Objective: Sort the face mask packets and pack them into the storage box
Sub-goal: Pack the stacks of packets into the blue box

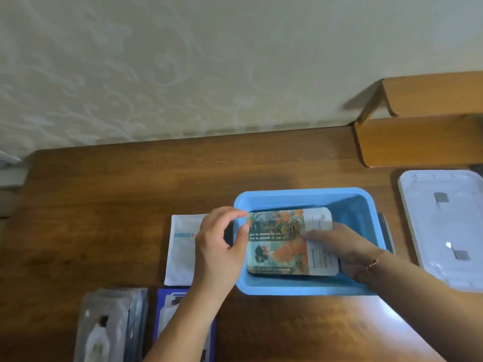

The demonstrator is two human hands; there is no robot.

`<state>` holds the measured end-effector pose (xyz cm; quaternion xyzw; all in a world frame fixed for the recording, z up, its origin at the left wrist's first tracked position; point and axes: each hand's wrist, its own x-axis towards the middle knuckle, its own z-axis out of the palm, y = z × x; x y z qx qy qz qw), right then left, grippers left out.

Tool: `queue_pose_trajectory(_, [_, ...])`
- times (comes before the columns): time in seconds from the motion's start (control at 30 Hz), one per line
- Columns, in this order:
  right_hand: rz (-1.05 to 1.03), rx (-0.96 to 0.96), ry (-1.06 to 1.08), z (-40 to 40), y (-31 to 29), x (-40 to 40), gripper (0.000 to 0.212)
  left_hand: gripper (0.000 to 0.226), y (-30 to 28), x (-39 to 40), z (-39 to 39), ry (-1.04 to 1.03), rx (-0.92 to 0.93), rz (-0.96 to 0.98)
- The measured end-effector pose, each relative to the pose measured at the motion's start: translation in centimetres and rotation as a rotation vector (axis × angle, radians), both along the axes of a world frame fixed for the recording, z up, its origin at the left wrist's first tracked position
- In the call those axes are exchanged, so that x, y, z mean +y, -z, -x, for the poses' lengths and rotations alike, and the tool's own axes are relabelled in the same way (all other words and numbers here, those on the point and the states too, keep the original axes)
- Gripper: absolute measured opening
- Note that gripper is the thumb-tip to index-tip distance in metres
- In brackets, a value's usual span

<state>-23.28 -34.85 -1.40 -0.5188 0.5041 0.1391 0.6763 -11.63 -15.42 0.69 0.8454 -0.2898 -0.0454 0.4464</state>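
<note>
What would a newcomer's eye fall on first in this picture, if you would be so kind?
First the bright blue storage box at the centre of the wooden table, where the left hand and right hand hold a stack of flower-printed mask packets inside it. Next, the white lid lying to the right of the box, and the white packet, blue packet and grey packets waiting to the left.

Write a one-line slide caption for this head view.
Both hands, left and right, lower floral mask packets into the blue storage box.
</note>
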Motion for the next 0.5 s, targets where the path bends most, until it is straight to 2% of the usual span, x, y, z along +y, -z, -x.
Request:
queue_pose_trajectory(0.1, [-0.034,0.097,-0.008,-0.1,0.4,-0.2,0.022,0.020,-0.1,0.0,0.0,0.064,-0.132,-0.083])
queue_pose_trajectory(0.17, [-0.016,0.126,-0.041,0.0,0.5,-0.2,0.025,0.020,-0.7,-0.6,0.3,0.191,-0.235,-0.149])
queue_pose_trajectory(0.27, [-0.016,0.125,-0.091,0.3,-0.1,-0.3,0.027,0.032,-1.8,-3.0,0.9,0.446,-0.201,-0.263])
queue_pose_trajectory(0.33, [-0.019,0.112,-0.111,0.8,-0.6,-0.6,0.038,0.044,-1.7,-4.7,1.4,0.554,-0.170,-0.400])
queue_pose_trajectory(0.4, [-0.007,0.103,-0.145,1.4,-1.2,-0.9,0.048,0.054,-1.0,-6.0,1.3,0.575,-0.172,-0.573])
queue_pose_trajectory(0.5, [0.074,0.128,-0.231,1.8,-1.2,-1.3,0.052,0.060,0.2,-7.0,0.9,0.560,-0.199,-0.767])
